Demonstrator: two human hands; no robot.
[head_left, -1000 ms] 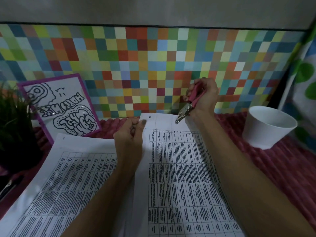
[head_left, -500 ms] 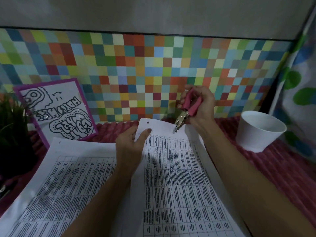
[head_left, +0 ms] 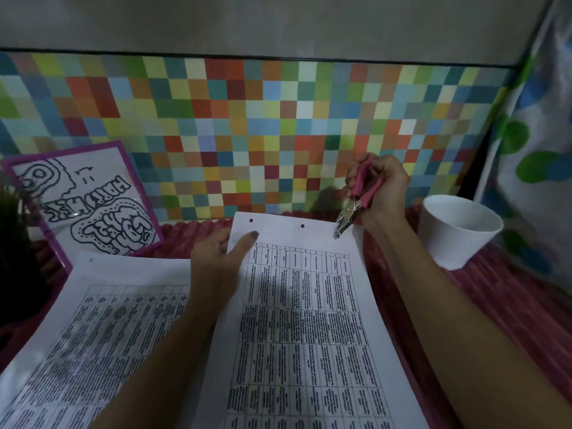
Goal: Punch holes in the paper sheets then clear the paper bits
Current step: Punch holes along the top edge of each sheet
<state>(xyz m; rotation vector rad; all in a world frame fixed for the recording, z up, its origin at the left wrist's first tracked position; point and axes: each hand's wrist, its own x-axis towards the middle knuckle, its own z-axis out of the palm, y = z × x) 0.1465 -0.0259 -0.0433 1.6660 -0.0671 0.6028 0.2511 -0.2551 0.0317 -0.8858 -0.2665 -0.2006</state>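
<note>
A printed paper sheet with a table of text lies in front of me, two punched holes showing along its top margin. My left hand pinches its upper left edge, thumb on top. My right hand grips a pink-handled hole punch. The metal jaws of the punch sit over the sheet's top right corner. A second printed sheet lies to the left, partly under my left forearm.
A white cup stands at the right on the red ribbed mat. A purple-framed drawing leans on the multicoloured checked wall. A dark plant is at the far left; a spotted curtain hangs right.
My left hand went from a fist to pinching the sheet's edge and lifted it. The punch moved right along the top margin, and a second hole now shows.
</note>
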